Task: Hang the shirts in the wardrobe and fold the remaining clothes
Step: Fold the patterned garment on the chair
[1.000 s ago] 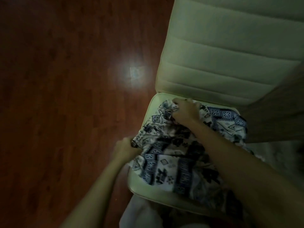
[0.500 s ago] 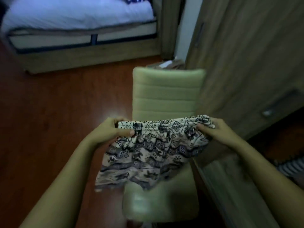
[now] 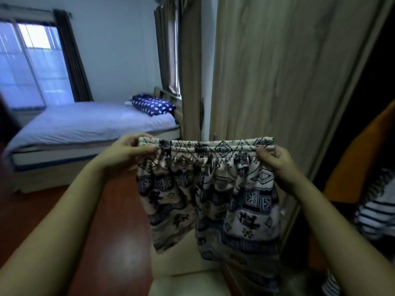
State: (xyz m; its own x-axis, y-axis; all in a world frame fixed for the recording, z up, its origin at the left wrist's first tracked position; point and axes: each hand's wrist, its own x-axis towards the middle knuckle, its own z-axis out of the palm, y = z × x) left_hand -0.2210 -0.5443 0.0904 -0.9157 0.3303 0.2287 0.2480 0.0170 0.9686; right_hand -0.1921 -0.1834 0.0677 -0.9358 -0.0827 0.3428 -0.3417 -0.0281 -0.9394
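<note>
In mid-air over the chair seat [image 3: 188, 280]: left hand [image 3: 128, 150] pinches the left end of the waistband [image 3: 205, 146], fingers curled round it. Patterned shorts [image 3: 213, 189] hang flat between the hands, legs down. Right hand [image 3: 275, 161] pinches the right end the same way. Bare floor [image 3: 111, 242] runs left to the bed [image 3: 85, 124]; the wardrobe door [image 3: 288, 71] stands close behind the right hand.

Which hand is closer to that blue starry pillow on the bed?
The left. The left hand grips the patterned shorts on the side of the pillow; the right hand holds their other end, by the wardrobe door.
</note>
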